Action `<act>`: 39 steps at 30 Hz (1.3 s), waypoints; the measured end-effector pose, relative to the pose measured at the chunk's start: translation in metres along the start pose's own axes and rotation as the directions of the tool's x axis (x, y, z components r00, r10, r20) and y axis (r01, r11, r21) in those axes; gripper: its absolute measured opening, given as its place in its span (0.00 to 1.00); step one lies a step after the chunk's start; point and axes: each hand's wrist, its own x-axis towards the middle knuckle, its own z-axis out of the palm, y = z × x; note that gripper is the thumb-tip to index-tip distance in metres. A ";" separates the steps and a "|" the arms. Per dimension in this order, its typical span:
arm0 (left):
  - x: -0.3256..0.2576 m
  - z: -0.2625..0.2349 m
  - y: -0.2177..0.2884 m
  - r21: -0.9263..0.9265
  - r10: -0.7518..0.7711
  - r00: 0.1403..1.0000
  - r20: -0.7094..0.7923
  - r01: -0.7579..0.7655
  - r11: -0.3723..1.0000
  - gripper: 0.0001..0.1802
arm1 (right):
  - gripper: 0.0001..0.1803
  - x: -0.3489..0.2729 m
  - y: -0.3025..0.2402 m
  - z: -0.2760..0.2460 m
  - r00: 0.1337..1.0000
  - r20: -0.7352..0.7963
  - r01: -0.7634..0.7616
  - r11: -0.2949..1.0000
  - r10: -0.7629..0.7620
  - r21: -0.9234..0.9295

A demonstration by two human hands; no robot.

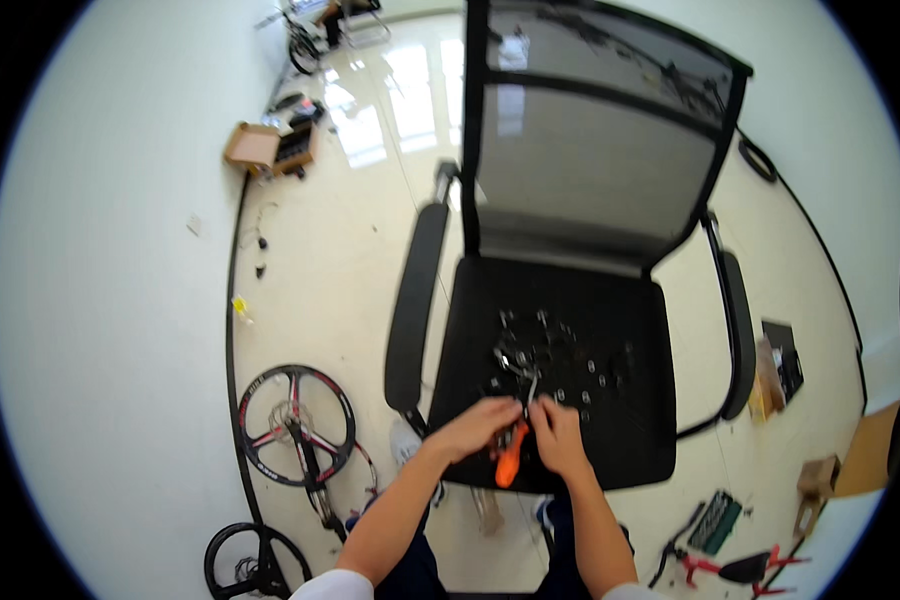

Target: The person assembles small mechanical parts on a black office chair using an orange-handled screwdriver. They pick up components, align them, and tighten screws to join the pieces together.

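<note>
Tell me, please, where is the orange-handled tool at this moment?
In the head view, the orange-handled tool is low and near the centre, between the left hand and right hand, over the front edge of the black chair seat.

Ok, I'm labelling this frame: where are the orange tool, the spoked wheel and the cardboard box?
orange tool [510,459], head view, on its handle.
spoked wheel [296,425], head view, near its hub.
cardboard box [252,147], head view, on its flap.

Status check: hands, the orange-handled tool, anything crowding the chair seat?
Left hand and right hand together over black chair seat. Orange-handled tool between them; which hand has the grip, can't tell. Small metal parts scattered just beyond.
</note>
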 end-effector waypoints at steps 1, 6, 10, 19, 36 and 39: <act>0.001 0.002 -0.003 0.039 0.026 0.998 -0.052 -0.024 0.999 0.16 | 0.15 0.001 0.002 0.001 0.999 0.021 -0.050 0.997 0.049 0.057; 0.011 0.008 -0.010 0.011 0.185 0.978 -0.100 -0.185 0.983 0.13 | 0.11 -0.001 0.001 0.001 0.998 0.000 -0.058 0.998 0.058 0.037; 0.013 0.007 -0.009 -0.061 0.162 0.977 -0.140 -0.172 0.983 0.14 | 0.15 0.000 0.006 0.010 0.978 0.003 -0.204 0.943 0.210 0.263; 0.020 0.010 0.011 -0.192 0.157 0.940 -0.304 -0.222 0.956 0.13 | 0.19 0.009 0.021 -0.020 0.933 -0.233 -0.200 0.935 0.273 0.294; 0.027 0.014 0.007 -0.007 0.288 0.926 -0.243 -0.298 0.954 0.09 | 0.17 0.002 0.002 -0.037 0.742 0.519 -0.670 0.448 0.424 0.592; 0.026 0.011 0.005 0.001 0.316 0.914 -0.254 -0.327 0.945 0.09 | 0.17 0.002 0.004 -0.034 0.728 0.530 -0.686 0.462 0.435 0.562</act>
